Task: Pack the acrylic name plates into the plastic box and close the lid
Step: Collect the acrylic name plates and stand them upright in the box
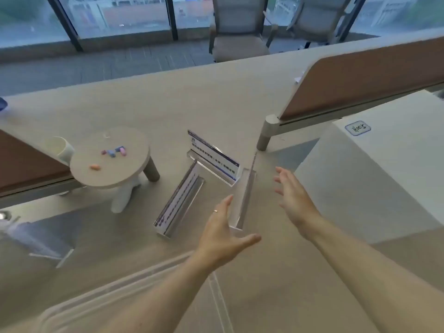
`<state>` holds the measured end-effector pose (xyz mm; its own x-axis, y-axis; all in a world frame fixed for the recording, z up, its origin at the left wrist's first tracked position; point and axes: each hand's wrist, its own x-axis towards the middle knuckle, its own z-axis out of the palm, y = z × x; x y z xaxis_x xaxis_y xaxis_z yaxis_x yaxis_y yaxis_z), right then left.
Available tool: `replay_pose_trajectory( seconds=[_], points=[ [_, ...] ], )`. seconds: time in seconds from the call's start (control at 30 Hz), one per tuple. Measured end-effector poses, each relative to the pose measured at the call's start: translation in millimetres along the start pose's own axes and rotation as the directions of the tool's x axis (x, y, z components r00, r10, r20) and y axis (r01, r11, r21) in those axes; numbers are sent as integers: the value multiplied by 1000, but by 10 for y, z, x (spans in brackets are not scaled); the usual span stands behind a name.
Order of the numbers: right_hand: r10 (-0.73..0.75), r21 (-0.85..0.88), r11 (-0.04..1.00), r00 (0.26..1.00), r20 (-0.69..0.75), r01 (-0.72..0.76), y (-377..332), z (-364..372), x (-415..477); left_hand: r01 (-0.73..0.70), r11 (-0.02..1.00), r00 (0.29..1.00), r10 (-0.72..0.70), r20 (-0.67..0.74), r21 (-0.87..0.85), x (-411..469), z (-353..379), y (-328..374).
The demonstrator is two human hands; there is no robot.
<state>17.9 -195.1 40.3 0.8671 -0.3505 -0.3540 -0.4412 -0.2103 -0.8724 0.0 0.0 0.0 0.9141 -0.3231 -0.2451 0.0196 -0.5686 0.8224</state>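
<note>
Three clear acrylic name plates stand on the beige desk [216, 104]. One [213, 158] faces me with printed text, one [180, 200] lies along a diagonal to its left, and one [245, 195] stands edge-on between my hands. My left hand [223, 234] is open with its fingers by the near end of that edge-on plate; I cannot tell if it touches. My right hand [293, 198] hovers open just right of the same plate. The clear plastic box [101, 296] sits at the bottom left under my left forearm. Another clear stand [45, 243] lies at far left.
A small round white stand [113, 162] with several coloured bits on top sits left of the plates, a cup [62, 147] beside it. A white box labelled with a sticker [384, 169] stands at right. Brown desk dividers [374, 75] border the back right and left. Chairs stand beyond.
</note>
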Motion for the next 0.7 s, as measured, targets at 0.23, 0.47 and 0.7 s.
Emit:
replay_pose_trajectory(
  seconds=[0.23,0.47,0.7],
  points=[
    [8,-74,997,999,33,-5,271,78,544,-56,997,984,47,-175,-49,355,123,-400],
    [-37,-107,993,999,23,39,498,170,539,93,964,971,-143,-190,-250,467,-215,-521],
    [-133,-123,985,988,-78,123,590,125,374,55,971,972,-106,-210,-233,495,-280,-394]
  ],
)
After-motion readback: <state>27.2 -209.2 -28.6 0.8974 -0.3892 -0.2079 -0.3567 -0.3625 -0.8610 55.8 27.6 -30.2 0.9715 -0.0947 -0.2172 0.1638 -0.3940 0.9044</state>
